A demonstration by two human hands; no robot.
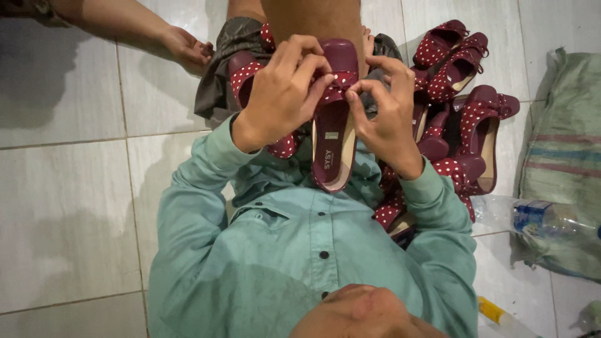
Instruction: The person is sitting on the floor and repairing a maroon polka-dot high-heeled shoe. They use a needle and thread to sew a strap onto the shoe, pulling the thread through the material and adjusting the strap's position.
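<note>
My left hand (282,94) and my right hand (385,112) both hold a maroon sandal (333,147) over my lap, its sole toward me. The fingertips of both hands pinch the red white-dotted bow strap (341,81) across its front. A second sandal with a dotted strap (243,74) lies partly under my left hand on my knee. I wear a teal button shirt (300,244).
More maroon dotted sandals (463,94) are piled to the right on the white tiled floor (69,188). A woven sack (563,156) and a plastic bottle (538,216) lie at the far right. Another person's hand (188,47) rests at the upper left.
</note>
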